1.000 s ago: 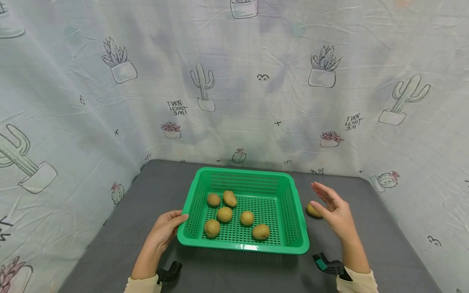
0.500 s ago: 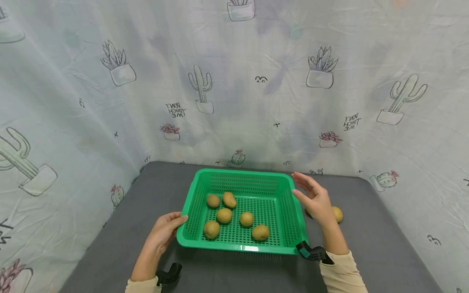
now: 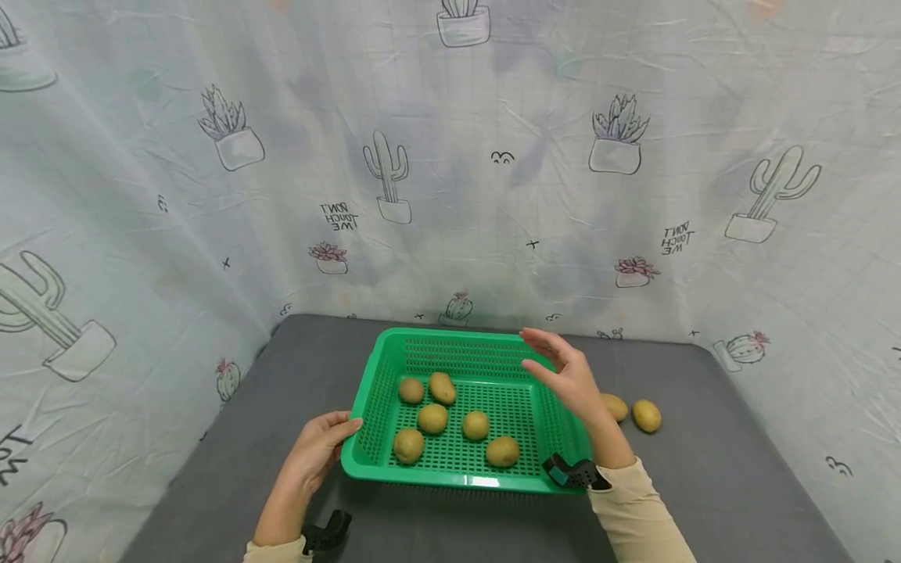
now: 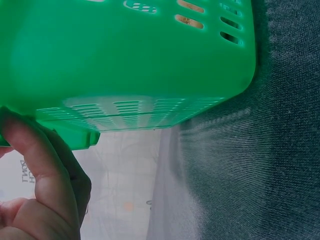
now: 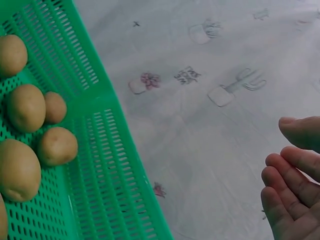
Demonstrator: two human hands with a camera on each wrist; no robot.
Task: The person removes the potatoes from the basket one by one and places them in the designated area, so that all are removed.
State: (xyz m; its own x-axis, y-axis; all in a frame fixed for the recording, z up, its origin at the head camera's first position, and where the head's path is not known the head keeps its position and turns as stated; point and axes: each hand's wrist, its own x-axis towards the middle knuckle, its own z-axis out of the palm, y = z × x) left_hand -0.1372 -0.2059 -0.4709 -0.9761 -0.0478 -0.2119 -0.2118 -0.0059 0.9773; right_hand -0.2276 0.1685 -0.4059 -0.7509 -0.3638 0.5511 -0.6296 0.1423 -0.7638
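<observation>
A green plastic basket [image 3: 359,469] with slotted walls stands on the table, several potatoes [image 3: 432,419] lying on its floor toward the left and front. My left hand [image 3: 317,450] grips the basket's left rim, thumb on top and fingers beneath; the left wrist view shows those curled fingers [image 4: 47,175] under the rim. Above the basket's right side hovers my right hand [image 3: 566,383], thumb and fingers apart, nothing between them. In the right wrist view its relaxed fingers [image 5: 292,192] are away from the basket wall.
Two potatoes lie on the grey tabletop [image 3: 704,469] right of the basket: one [image 3: 646,416] in full view, the other [image 3: 615,407] partly behind my right forearm. A patterned curtain [image 3: 450,156] hangs behind and along both sides. Each wrist wears a black camera mount.
My right hand has moved left, from beside the potatoes on the table to over the basket's right side, uncovering the two potatoes. My left hand keeps its grip on the rim.
</observation>
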